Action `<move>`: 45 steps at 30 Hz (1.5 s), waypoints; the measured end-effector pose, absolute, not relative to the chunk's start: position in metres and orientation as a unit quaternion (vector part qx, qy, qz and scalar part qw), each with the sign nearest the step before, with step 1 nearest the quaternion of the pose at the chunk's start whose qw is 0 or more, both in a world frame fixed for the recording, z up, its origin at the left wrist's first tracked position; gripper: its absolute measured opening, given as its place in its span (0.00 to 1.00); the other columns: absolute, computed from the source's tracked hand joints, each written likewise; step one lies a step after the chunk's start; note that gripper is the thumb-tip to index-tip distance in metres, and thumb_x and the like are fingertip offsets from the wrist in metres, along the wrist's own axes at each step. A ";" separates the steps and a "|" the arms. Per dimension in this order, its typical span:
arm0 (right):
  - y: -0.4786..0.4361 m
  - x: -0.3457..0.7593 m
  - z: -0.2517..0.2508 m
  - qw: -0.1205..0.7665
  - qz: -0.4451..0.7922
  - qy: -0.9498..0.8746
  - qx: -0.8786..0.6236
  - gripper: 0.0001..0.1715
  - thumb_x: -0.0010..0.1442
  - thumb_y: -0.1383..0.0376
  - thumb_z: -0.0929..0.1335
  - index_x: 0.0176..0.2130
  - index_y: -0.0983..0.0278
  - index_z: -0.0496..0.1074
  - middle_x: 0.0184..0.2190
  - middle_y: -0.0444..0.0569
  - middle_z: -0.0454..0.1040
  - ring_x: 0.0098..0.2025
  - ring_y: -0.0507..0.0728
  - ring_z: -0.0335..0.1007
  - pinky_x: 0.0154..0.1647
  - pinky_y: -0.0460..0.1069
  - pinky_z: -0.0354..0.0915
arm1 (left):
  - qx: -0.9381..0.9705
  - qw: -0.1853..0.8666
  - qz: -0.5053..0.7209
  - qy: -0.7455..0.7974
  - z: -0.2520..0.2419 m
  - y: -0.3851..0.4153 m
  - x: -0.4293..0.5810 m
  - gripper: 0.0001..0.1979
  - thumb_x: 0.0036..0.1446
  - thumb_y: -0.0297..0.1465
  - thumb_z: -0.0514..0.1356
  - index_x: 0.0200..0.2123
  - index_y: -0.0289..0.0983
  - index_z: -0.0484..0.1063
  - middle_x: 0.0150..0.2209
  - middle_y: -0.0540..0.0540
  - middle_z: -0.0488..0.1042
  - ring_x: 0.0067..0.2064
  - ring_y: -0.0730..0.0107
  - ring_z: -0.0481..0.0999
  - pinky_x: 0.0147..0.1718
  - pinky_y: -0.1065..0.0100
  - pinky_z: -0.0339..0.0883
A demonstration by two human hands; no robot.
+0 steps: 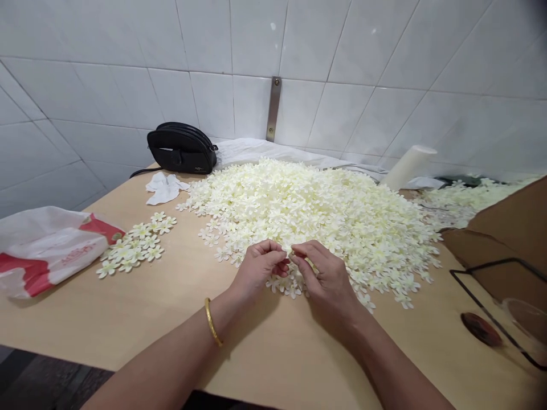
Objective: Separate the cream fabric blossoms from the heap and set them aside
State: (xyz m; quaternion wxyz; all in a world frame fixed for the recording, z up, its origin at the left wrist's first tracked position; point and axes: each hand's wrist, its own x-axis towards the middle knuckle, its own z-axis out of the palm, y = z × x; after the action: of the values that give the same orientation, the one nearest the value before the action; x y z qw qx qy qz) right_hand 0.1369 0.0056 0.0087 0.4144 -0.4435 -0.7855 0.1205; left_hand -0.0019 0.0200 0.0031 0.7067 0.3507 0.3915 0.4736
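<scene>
A big heap of pale yellow-white artificial flowers (pixel 290 199) covers the middle of the table. At its front edge my left hand (pixel 260 265) and my right hand (pixel 322 270) meet, fingertips almost touching. Both are closed in a pinch, thumb against fingers. Something small seems to sit between the fingertips, but I cannot make out what it is. Loose flower heads lie under and around the fingers. A smaller group of flowers with yellow-green centres (pixel 137 245) is spread out to the left, apart from the heap.
A red and white plastic bag (pixel 55 247) lies at the left. Against the tiled wall sit a black bag (pixel 183 148) and a crumpled tissue (pixel 166 188). At the right are a white roll (pixel 408 168), a cardboard box (pixel 504 239), a black metal frame (pixel 482 304) and a dark round object (pixel 481 329).
</scene>
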 end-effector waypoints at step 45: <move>0.025 0.163 0.003 0.342 -0.054 -0.739 -0.578 0.10 0.55 0.71 0.58 0.35 0.67 0.67 0.30 0.52 0.67 0.33 0.56 0.63 0.32 0.50 0.60 | 0.317 0.710 0.501 0.379 -0.003 0.024 -0.002 0.05 0.42 0.26 0.59 0.22 0.34 0.64 0.18 0.51 0.66 0.20 0.77 0.66 0.22 0.73 0.60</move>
State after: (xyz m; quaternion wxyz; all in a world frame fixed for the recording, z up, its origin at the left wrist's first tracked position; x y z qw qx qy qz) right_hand 0.1632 0.0246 0.0032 0.3417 -0.5783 -0.7388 -0.0545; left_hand -0.0022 0.0237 -0.0028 0.7100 0.3173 0.3794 0.5013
